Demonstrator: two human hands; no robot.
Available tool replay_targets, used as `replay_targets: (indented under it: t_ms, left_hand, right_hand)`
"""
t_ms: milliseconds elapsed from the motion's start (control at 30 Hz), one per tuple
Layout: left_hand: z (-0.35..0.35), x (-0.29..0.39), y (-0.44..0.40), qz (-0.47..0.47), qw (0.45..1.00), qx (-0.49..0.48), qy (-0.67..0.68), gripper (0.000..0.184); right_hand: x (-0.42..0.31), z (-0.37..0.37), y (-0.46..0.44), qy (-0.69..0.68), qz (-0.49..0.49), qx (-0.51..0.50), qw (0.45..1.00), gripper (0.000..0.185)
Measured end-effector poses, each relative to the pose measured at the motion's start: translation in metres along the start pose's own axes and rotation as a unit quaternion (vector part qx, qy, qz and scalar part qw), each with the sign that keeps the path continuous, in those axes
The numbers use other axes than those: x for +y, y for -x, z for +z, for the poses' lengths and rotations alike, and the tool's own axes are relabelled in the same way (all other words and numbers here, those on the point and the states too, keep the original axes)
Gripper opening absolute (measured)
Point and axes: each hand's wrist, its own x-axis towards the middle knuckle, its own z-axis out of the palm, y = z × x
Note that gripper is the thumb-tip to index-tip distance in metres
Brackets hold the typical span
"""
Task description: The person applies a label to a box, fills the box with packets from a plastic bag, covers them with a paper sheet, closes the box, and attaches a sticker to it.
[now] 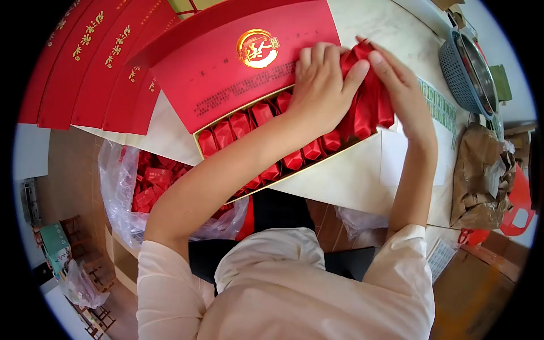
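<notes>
An open red gift box [273, 184] with a gold rim lies at an angle on the table. Rows of shiny red wrapped packets [239, 124] fill its visible part. Over the box's right end is a bunched piece of red satin cloth [365, 110]. My left hand [322, 85] reaches across the box, fingers curled and thumb against the cloth's upper part. From the right side, my right hand [401, 82] pinches the top of the same cloth between thumb and fingers. My left forearm hides the middle packets, and the cloth covers whatever lies under it.
Behind the box stands its raised lid [198, 73] with a gold emblem. Overlapping red boxes [85, 62] lie at the upper left. A clear bag [116, 192] of red packets sits below the table edge. Right are a blue basket [462, 73], a label sheet [439, 107] and a brown bag [476, 181].
</notes>
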Motion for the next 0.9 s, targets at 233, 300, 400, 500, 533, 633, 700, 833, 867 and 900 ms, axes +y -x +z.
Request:
replay_targets:
  t_ms: [233,300,400,500,533,633,700,833,867,900]
  left_hand:
    - [-0.032,-0.013,0.015,0.050,0.993,-0.051,-0.092,0.040]
    - [-0.034,-0.013,0.014,0.041,0.992,-0.064,-0.105,0.037]
    - [-0.038,-0.016,0.014,0.050,0.991,-0.051,-0.111,0.037]
    - [-0.036,-0.015,0.015,0.055,0.991,-0.025,-0.118,0.038]
    - [-0.035,-0.015,0.016,0.053,0.991,-0.023,-0.118,0.038]
    - [-0.036,-0.015,0.016,0.050,0.994,-0.026,-0.096,0.038]
    - [-0.036,-0.015,0.015,0.049,0.993,-0.042,-0.100,0.038]
    - [-0.036,-0.015,0.017,0.036,0.993,-0.062,-0.091,0.039]
    - [-0.035,-0.015,0.018,0.055,0.993,-0.041,-0.095,0.036]
    - [-0.034,-0.016,0.020,0.073,0.992,-0.020,-0.099,0.034]
  right_hand:
    - [0.000,0.018,0.015,0.010,0.030,-0.062,0.998,0.038]
    - [0.001,0.017,0.015,0.017,0.033,-0.074,0.997,0.038]
    - [0.004,0.021,0.016,0.019,0.047,-0.083,0.995,0.040]
    - [0.006,0.025,0.017,0.107,-0.059,0.005,0.992,0.041]
    - [-0.003,0.025,0.019,0.151,-0.029,-0.002,0.988,0.041]
    - [-0.014,0.025,0.022,0.201,0.019,-0.014,0.979,0.042]
    - [-0.013,0.026,0.022,0.205,0.038,-0.017,0.978,0.042]
    - [-0.007,0.027,0.020,0.214,0.015,-0.002,0.977,0.040]
    - [-0.006,0.027,0.021,0.228,0.026,-0.006,0.973,0.037]
    - [-0.006,0.030,0.023,0.230,0.027,-0.007,0.973,0.037]
